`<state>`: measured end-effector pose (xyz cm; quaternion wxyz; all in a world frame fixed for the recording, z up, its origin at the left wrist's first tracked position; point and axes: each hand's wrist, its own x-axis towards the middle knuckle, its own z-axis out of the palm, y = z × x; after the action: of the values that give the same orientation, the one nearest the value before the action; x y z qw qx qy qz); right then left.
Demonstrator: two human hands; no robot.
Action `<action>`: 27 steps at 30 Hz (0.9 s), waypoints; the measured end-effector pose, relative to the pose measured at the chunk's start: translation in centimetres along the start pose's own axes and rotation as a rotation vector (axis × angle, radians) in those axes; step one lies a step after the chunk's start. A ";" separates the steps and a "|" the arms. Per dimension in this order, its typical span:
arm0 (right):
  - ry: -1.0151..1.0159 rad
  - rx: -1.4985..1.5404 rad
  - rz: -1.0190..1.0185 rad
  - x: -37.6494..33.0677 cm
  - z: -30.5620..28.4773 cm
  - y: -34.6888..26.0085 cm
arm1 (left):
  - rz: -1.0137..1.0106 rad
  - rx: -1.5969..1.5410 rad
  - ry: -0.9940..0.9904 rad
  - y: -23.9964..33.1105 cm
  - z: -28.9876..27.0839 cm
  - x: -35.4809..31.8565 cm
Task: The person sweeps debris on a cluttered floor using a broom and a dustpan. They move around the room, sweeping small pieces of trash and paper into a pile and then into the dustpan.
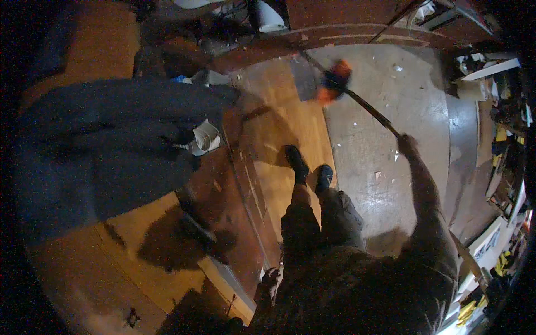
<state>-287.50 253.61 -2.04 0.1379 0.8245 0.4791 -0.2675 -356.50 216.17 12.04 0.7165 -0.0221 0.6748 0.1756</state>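
My right hand [407, 146] is closed around the dark handle of a long tool [371, 109], with the arm stretched out ahead over the floor. An orange-and-black part [335, 84] sits along this tool at its far side. It is smeared by motion, so its kind is unclear. Low down beside my left thigh is my left hand [271, 277], in shadow near the edge of a reddish-brown bench. Its fingers look curled, but whether anything is in them is hidden. My feet in dark shoes [297, 162] stand on a wood-coloured floor strip [268, 190].
Pale scraps [397, 69] lie scattered on the grey floor [385, 190]. To the left, a dark cloth [111, 139] covers part of the bench, with a white container [205, 138] by its edge. Cluttered shelves [502, 162] line the right side. A brown ledge [335, 36] bounds the far side.
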 end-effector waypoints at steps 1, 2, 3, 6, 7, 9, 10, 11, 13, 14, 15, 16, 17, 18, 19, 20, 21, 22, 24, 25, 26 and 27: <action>-0.045 -0.003 0.088 -4.5 -4.1 1.2 | -0.057 0.097 -0.024 3.6 1.6 1.5; -0.053 -0.184 0.054 -7.8 -5.3 3.1 | -0.002 0.116 -0.015 5.6 2.0 3.5; -0.084 -0.214 0.042 -10.7 -7.2 3.3 | 0.050 0.126 0.004 7.3 2.5 5.0; -0.143 -0.140 -0.039 -15.0 -11.6 -2.4 | 0.111 0.175 0.011 12.5 3.7 8.0; -0.166 -0.093 -0.084 -14.9 -12.3 -5.4 | 0.100 0.208 -0.009 14.7 4.5 8.8; -0.143 -0.002 -0.211 -9.9 -5.5 -8.9 | 0.000 0.194 -0.028 18.3 5.5 10.1; -0.167 0.012 -0.301 -6.8 -3.6 -13.2 | 0.000 0.224 -0.032 19.5 5.6 10.5; -0.236 0.031 -0.304 -4.7 -3.6 -18.3 | 0.022 0.264 -0.024 20.3 5.6 11.0; -0.173 0.212 -0.278 1.4 3.3 -23.2 | 0.042 0.374 -0.027 22.9 5.4 11.1; -0.228 0.356 -0.246 2.2 3.7 -24.6 | 0.048 0.413 -0.019 23.9 4.8 11.1; -0.207 0.266 -0.139 3.3 4.6 -24.5 | 0.048 0.454 -0.012 24.9 4.4 11.0; -0.183 0.161 -0.053 4.8 5.0 -24.7 | 0.055 0.475 -0.001 25.4 3.6 10.5; -0.081 0.054 0.020 6.6 8.4 -19.4 | 0.025 0.549 -0.043 27.3 4.2 11.1; 0.014 -0.082 0.060 7.6 11.3 -13.5 | -0.001 0.588 -0.077 28.3 4.1 11.9; -0.088 0.282 0.214 6.9 9.5 -10.0 | -0.002 0.595 -0.074 28.3 3.5 12.2; -0.233 0.168 0.167 5.9 4.3 -10.9 | 0.027 0.547 -0.013 26.7 2.3 11.2; -0.248 0.142 0.218 4.5 1.0 -9.3 | 0.035 0.525 0.003 25.7 2.1 10.9; -0.126 0.223 0.373 2.1 -0.2 -5.9 | 0.028 0.527 -0.005 25.8 2.3 11.1; -0.146 0.068 0.579 -2.2 -2.1 0.7 | -0.009 0.583 -0.054 26.7 3.1 11.6; -0.094 0.089 0.608 -4.1 -3.3 2.9 | -0.013 0.601 -0.070 27.0 3.7 11.9; -0.042 0.109 0.629 -6.2 -4.6 4.2 | -0.013 0.616 -0.078 27.3 4.2 12.1; -0.028 0.097 0.614 -8.5 -4.8 5.9 | -0.019 0.640 -0.094 28.0 4.8 12.6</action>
<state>-284.30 246.88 6.58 0.1792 0.9325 0.1924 -0.2475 -359.41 246.47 5.92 0.7192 0.2060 0.6616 -0.0512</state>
